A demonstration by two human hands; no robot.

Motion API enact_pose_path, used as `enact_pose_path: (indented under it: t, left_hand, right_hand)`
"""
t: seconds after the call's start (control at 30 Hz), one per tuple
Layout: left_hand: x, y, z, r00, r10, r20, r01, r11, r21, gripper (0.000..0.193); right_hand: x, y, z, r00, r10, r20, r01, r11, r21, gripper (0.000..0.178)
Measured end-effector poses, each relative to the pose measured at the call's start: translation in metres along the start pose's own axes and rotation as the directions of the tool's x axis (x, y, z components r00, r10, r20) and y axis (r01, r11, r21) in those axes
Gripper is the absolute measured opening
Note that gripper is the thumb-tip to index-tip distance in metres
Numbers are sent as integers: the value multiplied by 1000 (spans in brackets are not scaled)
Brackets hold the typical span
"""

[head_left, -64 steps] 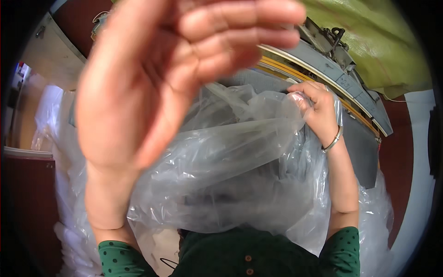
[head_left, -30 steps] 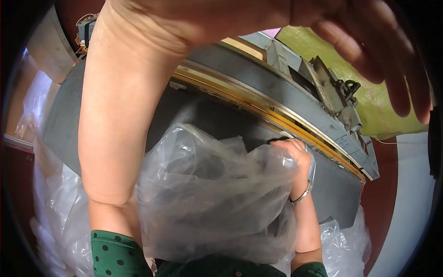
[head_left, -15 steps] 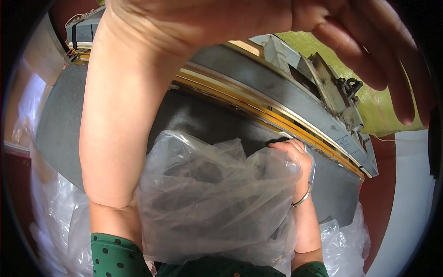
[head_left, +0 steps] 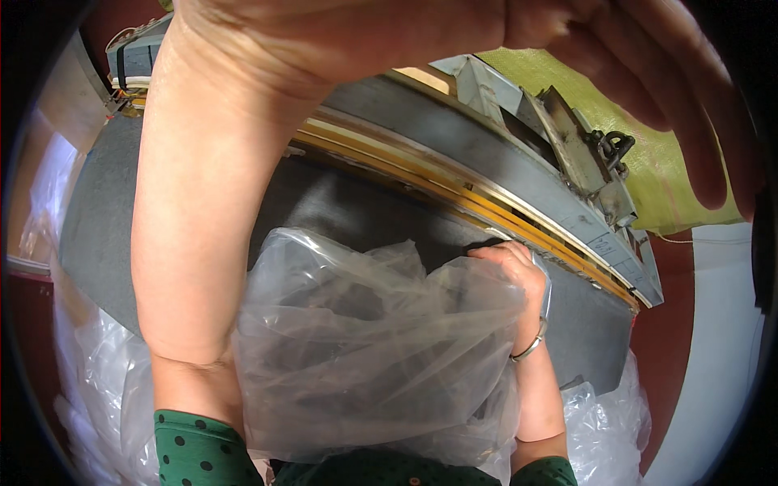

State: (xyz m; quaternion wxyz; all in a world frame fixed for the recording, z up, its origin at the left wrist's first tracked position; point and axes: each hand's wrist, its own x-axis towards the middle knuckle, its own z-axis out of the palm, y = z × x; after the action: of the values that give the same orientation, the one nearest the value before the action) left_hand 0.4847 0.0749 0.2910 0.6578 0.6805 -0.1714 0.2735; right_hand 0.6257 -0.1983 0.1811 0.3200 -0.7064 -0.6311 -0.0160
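My left hand [head_left: 486, 36] is raised close to the camera at the top of the view, its fingers stretched out to the right and nothing in them. Part of it is cut off by the upper edge. A crumpled clear plastic bag [head_left: 381, 356] covers the middle in front of my body. At the bag's upper right side, my right hand [head_left: 519, 267] is closed on the plastic, with the fingertips toward the machine bar. A bangle [head_left: 532, 342] circles my right wrist. The dark grey work surface [head_left: 324, 198] lies beneath the bag.
Behind the work surface runs a long grey metal machine bar [head_left: 454, 146] with orange-yellow strips. Metal brackets [head_left: 567, 146] stand on it, in front of a yellow-green woven sack [head_left: 673, 178]. More clear plastic [head_left: 604, 433] lies at the lower right and clear plastic sheeting [head_left: 113, 381] at the lower left.
The left forearm and hand sit slightly further left and higher in the view. My right hand stays at the bag's side, and the bag has barely moved.
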Motion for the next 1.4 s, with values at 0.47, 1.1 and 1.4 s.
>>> enact_pose_path:
  t: [0.47,1.1,1.4]
  left_hand:
    - [1,-3,-2,1000,10,8,-10,1000,5,53]
    - [2,-2,0,999,26,25,-26,1000,13,53]
    - [5,-3,0,998,36,43,-37,999,10,53]
  right_hand:
    - [0,0,0,1000,3,5,-3,1000,5,23]
    - [0,0,1,1000,-9,-6,9,1000,-6,22]
    - [1,0,1,1000,1,1,-1,1000,-12,22]
